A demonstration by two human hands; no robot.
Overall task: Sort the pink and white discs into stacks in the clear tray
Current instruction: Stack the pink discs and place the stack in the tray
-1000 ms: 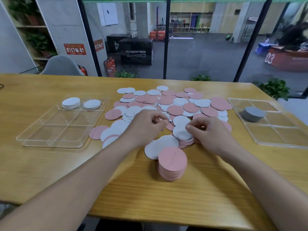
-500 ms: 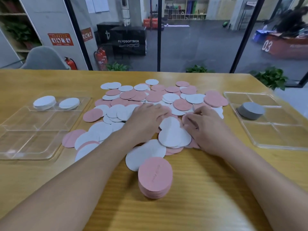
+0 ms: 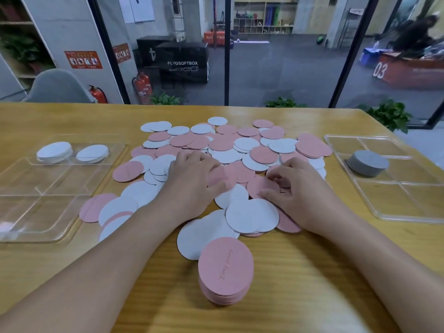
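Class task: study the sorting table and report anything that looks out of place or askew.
The pink stack stands on the bare table, not in a tray, and leans a little. The right clear tray holds a grey stack, neither pink nor white. The left clear tray holds two white stacks.

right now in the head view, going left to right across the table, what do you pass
clear tray holding two white stacks → left hand on the loose disc pile → right hand → second clear tray with a grey stack
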